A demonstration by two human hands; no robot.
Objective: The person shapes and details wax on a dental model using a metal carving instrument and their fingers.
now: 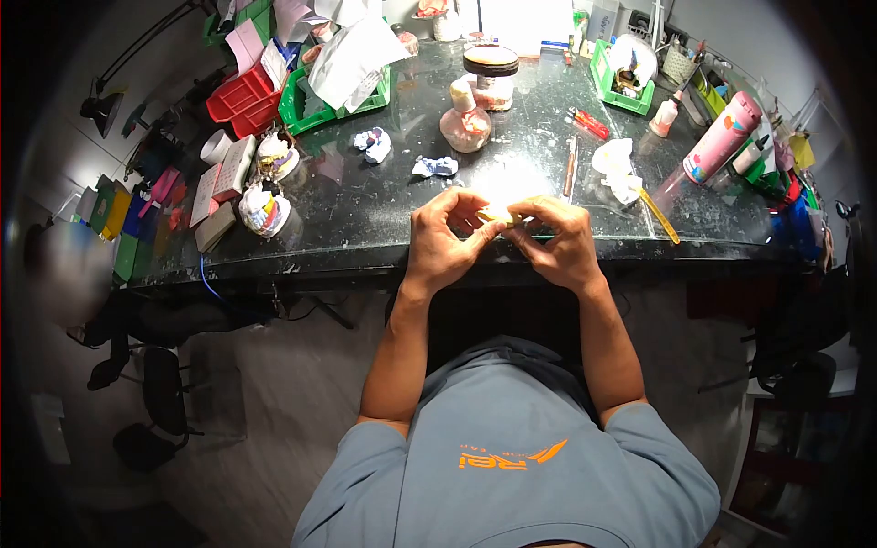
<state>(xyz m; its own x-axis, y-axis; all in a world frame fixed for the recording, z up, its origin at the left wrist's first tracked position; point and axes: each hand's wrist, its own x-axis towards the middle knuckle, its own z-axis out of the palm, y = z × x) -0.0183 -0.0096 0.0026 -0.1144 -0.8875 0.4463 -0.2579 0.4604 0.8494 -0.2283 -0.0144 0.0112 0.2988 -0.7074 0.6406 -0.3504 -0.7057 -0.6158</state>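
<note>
Both hands meet at the front edge of the dark bench (356, 224), under a bright patch of light. My left hand (448, 236) and my right hand (557, 239) pinch a small pale yellowish piece (496, 216) between thumbs and fingers. Glare and the fingertips hide most of it, so its kind is not clear. Just beyond my left hand lies a small bluish-white lump (435, 167). Past my right hand a slim brown-handled tool (571, 169) rests on the bench. A crumpled white mass (617, 169) sits to its right, near a yellow cutter-like strip (660, 216).
Dental-looking models (265, 210) stand at left. A round flask (465, 128) and a dark-lidded jar (491, 78) stand at the back. Green trays (614, 87) hold clutter. A pink bottle (722, 137) and a small dropper bottle (665, 117) are at right. A red-handled item (589, 124) lies near the middle.
</note>
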